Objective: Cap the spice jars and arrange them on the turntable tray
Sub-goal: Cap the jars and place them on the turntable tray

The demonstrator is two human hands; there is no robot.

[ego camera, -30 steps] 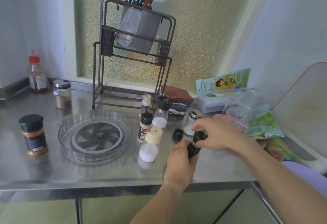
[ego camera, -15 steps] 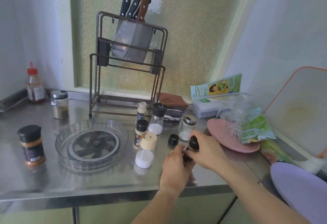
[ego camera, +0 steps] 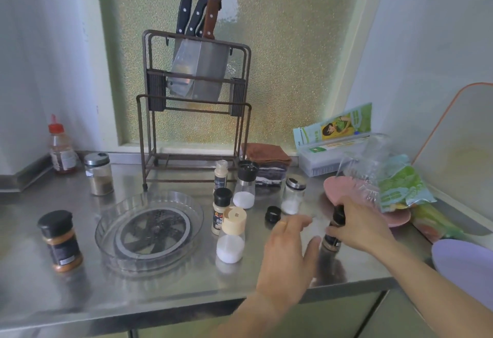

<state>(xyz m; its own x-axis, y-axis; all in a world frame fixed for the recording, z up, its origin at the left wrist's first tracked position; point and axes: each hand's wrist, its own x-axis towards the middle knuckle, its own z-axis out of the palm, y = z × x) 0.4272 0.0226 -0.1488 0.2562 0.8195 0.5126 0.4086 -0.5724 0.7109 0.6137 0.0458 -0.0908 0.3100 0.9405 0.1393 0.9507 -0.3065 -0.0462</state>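
Right grip (ego camera: 357, 227) clamps the dark spice jar (ego camera: 333, 233) standing on the table (ego camera: 80, 297); left grip (ego camera: 286, 257) hovers apart, fingers loose. One-handed, the tall jar could tip toward the loose cap (ego camera: 272, 214).

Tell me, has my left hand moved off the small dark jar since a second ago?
Yes. The left hand has let go and drawn back toward the counter edge, fingers spread, while the right hand grips the small dark jar.

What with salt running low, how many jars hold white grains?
3: black-capped jar at the back; silver-lidded jar to its right; beige-lidded jar nearest, right of the turntable tray. Others may be hidden.
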